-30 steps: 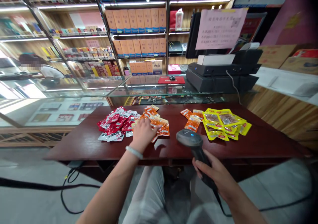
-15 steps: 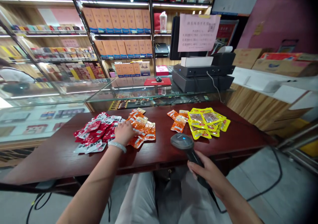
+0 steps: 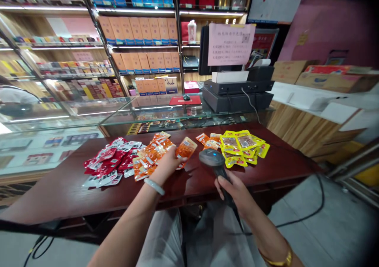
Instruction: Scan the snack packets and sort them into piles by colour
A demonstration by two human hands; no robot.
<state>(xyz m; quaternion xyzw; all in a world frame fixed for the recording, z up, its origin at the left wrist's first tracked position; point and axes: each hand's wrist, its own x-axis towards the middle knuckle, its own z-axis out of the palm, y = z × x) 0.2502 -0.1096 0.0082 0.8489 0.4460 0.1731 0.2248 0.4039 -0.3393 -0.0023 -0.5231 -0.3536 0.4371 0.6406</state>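
Note:
My left hand [image 3: 168, 163] pinches an orange snack packet [image 3: 186, 148] by its lower edge, lifted a little over the table. Just left of that hand lies a pile of orange snack packets [image 3: 148, 158]. In my right hand [image 3: 233, 190] is a black handheld barcode scanner [image 3: 212, 158], its head pointing forward and a small blue light showing on top. A few more orange packets [image 3: 207, 138] lie beyond the scanner head, partly hidden by it. They sit against a pile of yellow snack packets [image 3: 245, 146].
A pile of red and white packets [image 3: 112, 160] lies at the left of the dark wooden table [image 3: 68, 192]. Behind it stand a glass display counter [image 3: 118, 113] and a cash register [image 3: 237, 97]. The scanner's cable [image 3: 308, 215] hangs at the right.
My left hand has moved right from the orange pile and now holds one packet. The scanner in my right hand has shifted slightly left and up.

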